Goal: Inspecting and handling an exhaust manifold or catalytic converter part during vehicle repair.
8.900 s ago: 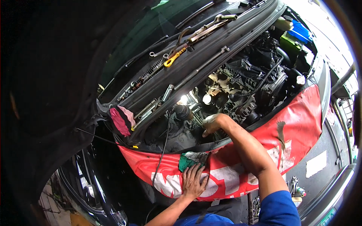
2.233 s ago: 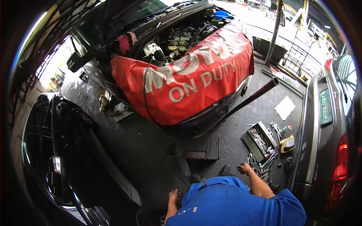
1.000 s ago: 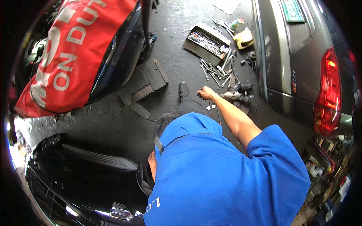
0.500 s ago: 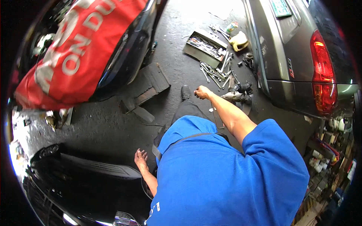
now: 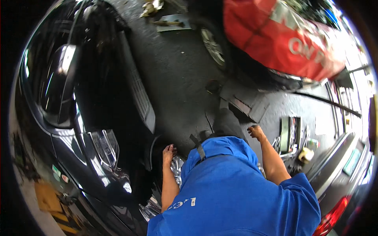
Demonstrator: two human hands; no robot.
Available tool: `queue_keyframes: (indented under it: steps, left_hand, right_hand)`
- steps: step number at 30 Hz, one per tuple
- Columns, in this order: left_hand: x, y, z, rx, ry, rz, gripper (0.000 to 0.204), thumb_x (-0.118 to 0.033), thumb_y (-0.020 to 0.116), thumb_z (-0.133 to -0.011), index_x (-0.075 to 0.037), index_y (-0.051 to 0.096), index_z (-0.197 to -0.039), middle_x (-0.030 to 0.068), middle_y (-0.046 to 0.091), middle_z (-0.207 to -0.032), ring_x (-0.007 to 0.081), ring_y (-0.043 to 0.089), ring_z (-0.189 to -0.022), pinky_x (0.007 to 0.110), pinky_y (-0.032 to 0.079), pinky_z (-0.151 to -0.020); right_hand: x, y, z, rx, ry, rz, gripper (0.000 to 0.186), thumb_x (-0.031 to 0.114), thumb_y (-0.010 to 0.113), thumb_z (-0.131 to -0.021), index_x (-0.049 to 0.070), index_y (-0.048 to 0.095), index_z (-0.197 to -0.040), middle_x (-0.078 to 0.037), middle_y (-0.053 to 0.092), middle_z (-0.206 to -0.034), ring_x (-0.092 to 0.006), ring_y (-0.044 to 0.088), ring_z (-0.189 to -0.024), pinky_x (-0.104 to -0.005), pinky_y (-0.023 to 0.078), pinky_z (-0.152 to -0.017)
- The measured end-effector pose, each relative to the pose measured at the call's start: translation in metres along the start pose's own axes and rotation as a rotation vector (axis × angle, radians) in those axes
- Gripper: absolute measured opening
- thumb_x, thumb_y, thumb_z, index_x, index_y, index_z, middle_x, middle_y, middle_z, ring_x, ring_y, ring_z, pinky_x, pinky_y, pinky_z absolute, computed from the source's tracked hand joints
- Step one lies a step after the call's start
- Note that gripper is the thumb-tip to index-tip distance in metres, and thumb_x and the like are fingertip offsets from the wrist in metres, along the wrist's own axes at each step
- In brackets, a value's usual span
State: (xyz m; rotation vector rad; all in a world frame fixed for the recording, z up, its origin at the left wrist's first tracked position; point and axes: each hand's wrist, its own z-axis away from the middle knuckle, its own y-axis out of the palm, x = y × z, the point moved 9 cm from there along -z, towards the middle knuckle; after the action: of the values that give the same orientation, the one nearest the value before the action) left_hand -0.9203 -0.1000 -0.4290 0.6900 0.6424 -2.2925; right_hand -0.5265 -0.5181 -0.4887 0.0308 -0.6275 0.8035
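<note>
My left hand (image 5: 168,153) hangs beside the front wheel arch of a black car (image 5: 106,78), apart from it. Its fingers are loosely spread and nothing shows in them. On the other side of my body, my right hand (image 5: 257,133) is held out in the air with its fingers curled in. Whether anything lies inside that curl is hidden. It is nearest a flattened dark board (image 5: 256,106) on the floor. Farther right stands a long open toolbox (image 5: 290,133) full of metal tools, with loose wrenches beside it.
A second car under a red cover (image 5: 260,43) stands ahead, its wheel (image 5: 213,46) showing. A grey vehicle with a red tail light (image 5: 334,216) is at the lower right. A pale yellow jug (image 5: 306,155) sits near the toolbox. A flat sheet (image 5: 173,23) lies at the far end.
My view and body have turned left. The black car now fills the left side, and the red cover and toolbox have shifted right. My right arm is drawn in closer.
</note>
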Motion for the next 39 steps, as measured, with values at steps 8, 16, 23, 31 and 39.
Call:
queue_keyframes:
  steps: [8, 16, 23, 31, 39]
  left_hand:
    - [0.029, -0.023, -0.039, -0.137, 0.058, 0.03, 0.045, -0.032, 0.059, -0.096, 0.0, 0.056, -0.126, 0.0127, 0.067, -0.107, 0.0251, 0.066, -0.093, 0.038, 0.055, -0.075]
    - [-0.001, -0.011, -0.089, -0.142, -0.364, 0.425, 0.035, -0.023, 0.056, -0.097, 0.001, 0.055, -0.122, 0.013, 0.069, -0.094, 0.0222, 0.069, -0.076, 0.032, 0.056, -0.06]
    - [-0.075, -0.048, -0.157, -0.117, -0.337, 0.471, 0.026, -0.032, 0.052, -0.096, -0.009, 0.058, -0.107, 0.0087, 0.062, -0.081, 0.022, 0.06, -0.067, 0.036, 0.049, -0.056]
    - [-0.315, -0.079, -0.301, -0.345, -0.08, 0.228, 0.035, -0.029, 0.054, -0.098, 0.001, 0.063, -0.112, 0.009, 0.067, -0.082, 0.0151, 0.059, -0.063, 0.029, 0.047, -0.058]
    - [-0.358, -0.103, -0.409, -0.264, -0.18, 0.165, 0.034, -0.031, 0.057, -0.096, -0.002, 0.063, -0.113, 0.008, 0.067, -0.088, 0.0148, 0.06, -0.069, 0.029, 0.048, -0.059]
  right_hand:
    - [0.164, 0.079, -0.078, -0.033, -0.55, 0.861, 0.039, 0.035, 0.056, -0.091, -0.002, 0.067, -0.101, -0.023, 0.069, -0.085, -0.0386, 0.068, -0.078, -0.0462, 0.055, -0.068]
    - [0.297, 0.15, -0.193, 0.153, -0.404, 1.09, 0.044, 0.039, 0.055, -0.09, -0.003, 0.066, -0.1, -0.029, 0.064, -0.105, -0.043, 0.06, -0.105, -0.0497, 0.047, -0.09]
    - [0.531, 0.237, -0.26, 0.209, -0.556, 1.241, 0.036, 0.03, 0.055, -0.093, -0.004, 0.067, -0.097, -0.027, 0.066, -0.098, -0.0442, 0.062, -0.097, -0.0517, 0.048, -0.083]
    - [0.784, 0.322, -0.301, 0.234, -0.955, 0.968, 0.036, 0.03, 0.054, -0.094, -0.003, 0.066, -0.1, -0.025, 0.066, -0.091, -0.0415, 0.064, -0.091, -0.045, 0.048, -0.077]
    - [0.844, 0.347, -0.401, 0.259, -0.799, 0.971, 0.038, 0.034, 0.055, -0.092, -0.003, 0.066, -0.091, -0.019, 0.068, -0.083, -0.035, 0.067, -0.084, -0.0408, 0.049, -0.075]
